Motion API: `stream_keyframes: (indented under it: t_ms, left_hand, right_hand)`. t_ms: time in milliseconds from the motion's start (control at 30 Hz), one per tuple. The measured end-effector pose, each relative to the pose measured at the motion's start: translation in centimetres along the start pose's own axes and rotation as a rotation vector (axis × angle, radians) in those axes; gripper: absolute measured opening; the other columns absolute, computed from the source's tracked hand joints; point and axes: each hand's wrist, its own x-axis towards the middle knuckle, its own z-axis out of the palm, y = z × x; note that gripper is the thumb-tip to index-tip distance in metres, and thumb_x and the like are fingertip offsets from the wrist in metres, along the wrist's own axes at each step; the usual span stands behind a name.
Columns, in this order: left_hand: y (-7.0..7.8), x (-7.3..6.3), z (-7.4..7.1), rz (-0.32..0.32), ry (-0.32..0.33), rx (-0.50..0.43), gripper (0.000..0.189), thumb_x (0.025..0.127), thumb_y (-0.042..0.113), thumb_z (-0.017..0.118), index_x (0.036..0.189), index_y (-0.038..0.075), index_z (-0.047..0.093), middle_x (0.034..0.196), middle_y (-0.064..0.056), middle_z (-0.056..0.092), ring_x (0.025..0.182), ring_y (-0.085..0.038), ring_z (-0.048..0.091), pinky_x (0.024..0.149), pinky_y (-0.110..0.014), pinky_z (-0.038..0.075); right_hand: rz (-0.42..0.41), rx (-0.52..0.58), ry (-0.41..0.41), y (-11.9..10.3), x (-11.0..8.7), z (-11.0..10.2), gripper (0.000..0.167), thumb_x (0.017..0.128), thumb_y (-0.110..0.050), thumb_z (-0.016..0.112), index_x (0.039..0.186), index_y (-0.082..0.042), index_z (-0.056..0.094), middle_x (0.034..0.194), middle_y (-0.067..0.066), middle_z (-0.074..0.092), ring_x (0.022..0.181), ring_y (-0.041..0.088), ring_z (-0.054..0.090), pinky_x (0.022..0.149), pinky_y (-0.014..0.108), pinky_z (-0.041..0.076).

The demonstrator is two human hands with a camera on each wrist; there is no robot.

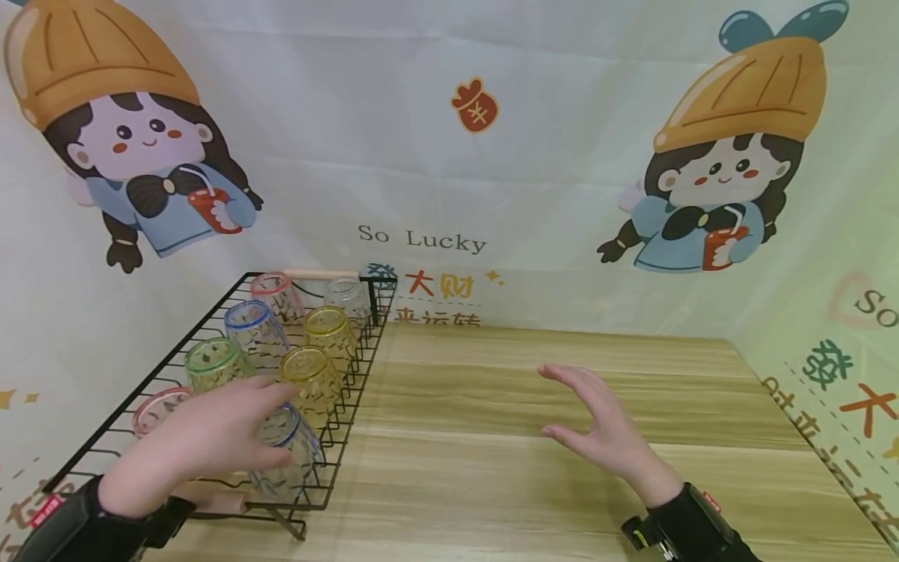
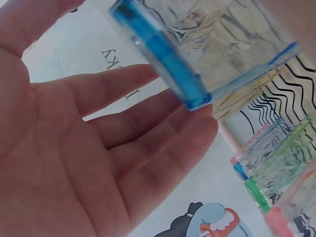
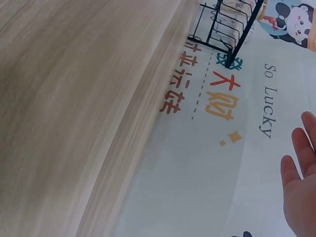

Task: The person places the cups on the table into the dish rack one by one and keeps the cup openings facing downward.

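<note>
My left hand is over the near end of a black wire rack, fingers extended and thumb apart. Just below, between thumb and fingers, stands a clear glass with a blue end. In the left wrist view this blue-ended glass is close to the fingertips; whether they touch it I cannot tell. To the right, my right hand hovers above the wooden table with fingers spread and nothing in it.
Several patterned glasses stand in two rows on the rack: green, blue, yellow, pink and clear. The wooden table extends rightward. A printed cloth hangs behind and at the sides.
</note>
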Motion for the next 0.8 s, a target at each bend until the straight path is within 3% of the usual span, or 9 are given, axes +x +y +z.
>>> stream_keyframes:
  t_ms: [167,400,600,800]
  left_hand:
    - [0.4,0.0,-0.8,0.048,0.071,0.004,0.076,0.077,0.046,0.082,0.133,0.001,0.059,0.126,-0.02,0.061,0.109,-0.042,0.06,0.086,-0.058,0.054]
    - [1.4,0.4,-2.6,0.111,0.135,-0.011,0.077,0.079,0.046,0.081,0.135,0.0,0.056,0.127,-0.019,0.06,0.111,-0.039,0.059,0.088,-0.055,0.053]
    - [3.0,0.6,-3.7,0.09,0.177,-0.003,0.08,0.082,0.046,0.078,0.142,0.001,0.051,0.135,-0.021,0.055,0.12,-0.042,0.054,0.095,-0.059,0.048]
    - [4.7,1.1,-3.9,0.088,0.232,-0.021,0.081,0.083,0.047,0.077,0.144,0.001,0.049,0.139,-0.022,0.053,0.122,-0.043,0.052,0.095,-0.06,0.048]
  right_hand:
    - [-0.039,-0.01,0.023,0.1,0.1,-0.1,0.08,0.067,-0.007,0.084,0.138,0.007,0.05,0.133,0.019,0.058,0.124,0.026,0.05,0.113,0.022,0.029]
    - [-0.029,-0.018,0.012,0.0,0.4,-0.6,0.079,0.068,-0.008,0.084,0.138,0.005,0.05,0.134,0.018,0.057,0.125,0.026,0.05,0.112,0.023,0.029]
    - [-0.029,-0.032,0.008,-0.6,0.8,-1.1,0.077,0.07,-0.007,0.082,0.139,0.005,0.05,0.135,0.017,0.057,0.124,0.028,0.05,0.112,0.022,0.028]
    - [-0.018,-0.036,-0.003,-1.1,1.1,-1.4,0.076,0.072,-0.007,0.081,0.14,0.003,0.049,0.136,0.015,0.056,0.125,0.028,0.049,0.112,0.022,0.028]
